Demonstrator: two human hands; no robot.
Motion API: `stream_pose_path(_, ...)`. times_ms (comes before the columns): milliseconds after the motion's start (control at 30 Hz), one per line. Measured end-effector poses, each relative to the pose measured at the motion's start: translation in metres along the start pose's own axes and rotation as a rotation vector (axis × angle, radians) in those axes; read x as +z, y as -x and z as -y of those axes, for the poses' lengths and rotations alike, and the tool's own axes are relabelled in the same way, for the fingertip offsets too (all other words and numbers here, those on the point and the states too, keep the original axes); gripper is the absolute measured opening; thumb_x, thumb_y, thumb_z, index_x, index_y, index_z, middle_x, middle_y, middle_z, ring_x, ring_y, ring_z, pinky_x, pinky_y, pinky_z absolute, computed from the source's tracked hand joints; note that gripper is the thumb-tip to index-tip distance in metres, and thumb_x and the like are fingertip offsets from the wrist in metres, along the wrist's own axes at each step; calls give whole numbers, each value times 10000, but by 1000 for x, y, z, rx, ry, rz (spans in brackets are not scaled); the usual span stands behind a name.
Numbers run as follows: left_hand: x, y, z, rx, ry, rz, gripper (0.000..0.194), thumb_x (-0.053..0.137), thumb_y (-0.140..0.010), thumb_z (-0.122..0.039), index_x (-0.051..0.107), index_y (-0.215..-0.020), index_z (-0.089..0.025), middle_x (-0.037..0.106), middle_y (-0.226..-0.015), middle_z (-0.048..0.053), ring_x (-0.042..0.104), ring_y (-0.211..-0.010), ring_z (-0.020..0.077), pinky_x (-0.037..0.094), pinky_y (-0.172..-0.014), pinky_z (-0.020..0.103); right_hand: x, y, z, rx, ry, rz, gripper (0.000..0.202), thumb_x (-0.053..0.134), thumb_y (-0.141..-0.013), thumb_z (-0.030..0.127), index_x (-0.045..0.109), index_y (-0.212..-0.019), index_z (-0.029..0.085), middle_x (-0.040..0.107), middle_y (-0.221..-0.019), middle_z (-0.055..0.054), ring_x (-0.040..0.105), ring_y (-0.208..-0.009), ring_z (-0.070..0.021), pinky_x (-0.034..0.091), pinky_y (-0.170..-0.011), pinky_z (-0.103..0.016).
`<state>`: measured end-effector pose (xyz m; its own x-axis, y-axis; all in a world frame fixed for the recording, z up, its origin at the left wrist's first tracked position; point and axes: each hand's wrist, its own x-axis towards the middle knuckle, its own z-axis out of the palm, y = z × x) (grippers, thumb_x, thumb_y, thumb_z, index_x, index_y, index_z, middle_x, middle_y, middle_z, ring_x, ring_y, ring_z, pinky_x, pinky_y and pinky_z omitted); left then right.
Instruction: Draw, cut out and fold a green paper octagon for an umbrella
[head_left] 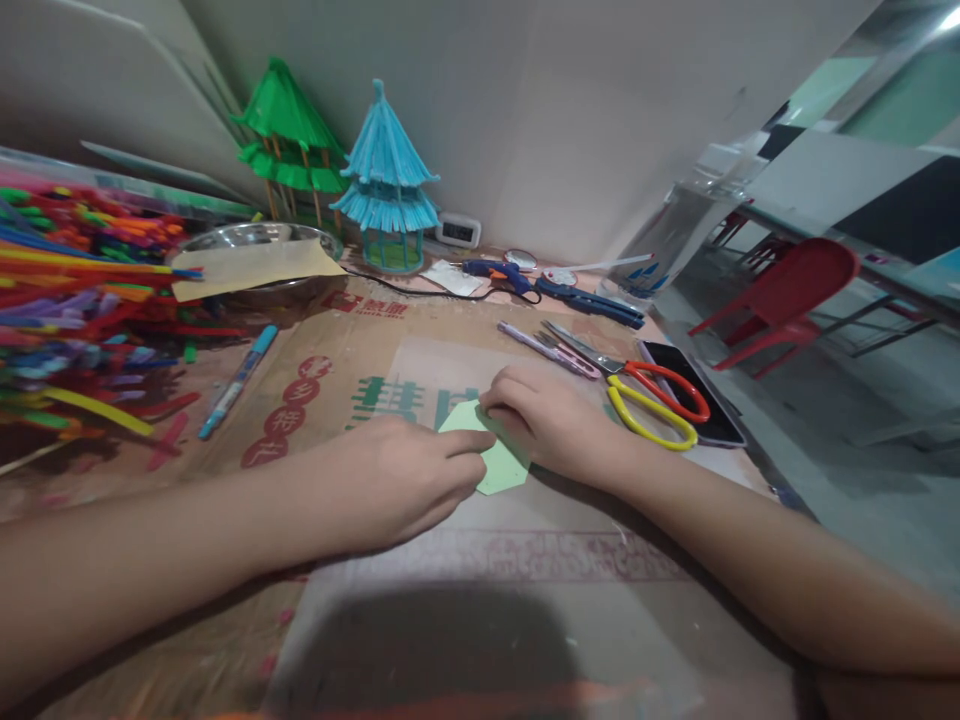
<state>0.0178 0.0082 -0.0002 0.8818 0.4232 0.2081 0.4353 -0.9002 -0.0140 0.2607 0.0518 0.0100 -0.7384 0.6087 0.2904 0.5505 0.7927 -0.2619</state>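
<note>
A pale green piece of paper with several cut corners (504,466) lies under both hands on the covered tabletop. My left hand (409,470) comes in from the left, its index finger stretched across the paper and the other fingers curled at its lower left edge. From the right, my right hand (544,415) is closed at the paper's upper edge, fingertips bent down on it. Some of the fingertips are hidden. Just beyond my right hand are scissors with one red and one yellow handle (660,400), and purple-pink thread snips (559,352).
Colourful pipe cleaners (82,300) crowd the left, near a blue marker (238,382) and a metal bowl (255,238). Green (289,130) and blue (385,180) model pavilions stand behind. A glue gun (499,272), small clock (458,231), phone (724,425) and red chair (787,300) are also visible.
</note>
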Motion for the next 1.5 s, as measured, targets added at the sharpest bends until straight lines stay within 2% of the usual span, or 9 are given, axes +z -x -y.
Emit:
stream_pose_path(100,1,-1,1,-2,-6,-8,185,473,-1077,-289,644,-1030,-234,705,-1403,13,702,-666,181,473,-565,367,7,0,-8,-23,67,-65,253,446,-1050,176,684,-964,173,706,-948,-112,642,-868,-219,531,-803,-357)
stream_pose_path(267,-1,-1,1,-9,-15,12,185,466,-1078,-285,644,-1062,-234,682,-1437,32,707,-661,177,489,-571,361,-1,2,-13,103,-23,-203,223,563,-1031,166,716,-1191,192,753,-1090,-109,712,-1006,-227,570,-898,-378)
stream_pose_path(533,-6,-2,0,-19,-16,64,194,459,-1083,-289,640,-1095,-221,584,-1578,78,722,-698,191,517,-595,363,-5,-1,-12,56,-64,-85,179,599,-996,111,749,-1083,157,770,-1032,-110,725,-960,-223,591,-867,-375)
stream_pose_path(667,-7,-4,1,-29,31,77,202,463,-1087,-306,640,-1139,-225,626,-1531,78,711,-666,170,509,-599,342,8,-1,-17,-26,23,-131,214,527,-1036,132,739,-1051,160,744,-1002,-111,705,-933,-224,593,-851,-382)
stream_pose_path(833,-6,-4,2,-35,25,75,301,429,-1090,-342,612,-1303,-234,656,-1505,61,762,-730,232,562,-642,397,18,-4,-23,-132,116,-179,209,510,-1051,165,714,-1095,159,719,-994,-118,678,-893,-226,584,-788,-370)
stream_pose_path(1033,-6,-4,3,-44,24,92,342,409,-1090,-339,609,-1347,-235,602,-1571,42,786,-779,256,611,-681,438,5,-2,-17,-31,-26,-175,171,565,-992,113,710,-1051,180,746,-1000,-91,716,-922,-209,596,-831,-349)
stream_pose_path(1167,-6,-5,3,-43,23,101,346,409,-1091,-341,611,-1351,-237,608,-1565,47,788,-782,256,611,-678,434,7,-4,-19,-53,50,-138,185,534,-1022,144,717,-1031,174,740,-982,-101,706,-912,-218,594,-813,-360)
stream_pose_path(1367,-7,-4,2,-40,9,87,344,425,-1085,-338,608,-1357,-234,585,-1586,53,782,-749,247,599,-654,423,7,-4,-22,-39,-3,-275,151,557,-1014,119,691,-1057,172,734,-981,-99,701,-906,-210,594,-817,-356)
stream_pose_path(1500,-7,-3,2,-45,17,85,325,458,-1075,-328,607,-1348,-233,609,-1562,66,779,-750,235,593,-659,400,1,1,-14,-41,-42,-184,147,570,-997,107,689,-1057,169,738,-971,-98,703,-880,-206,594,-794,-340)
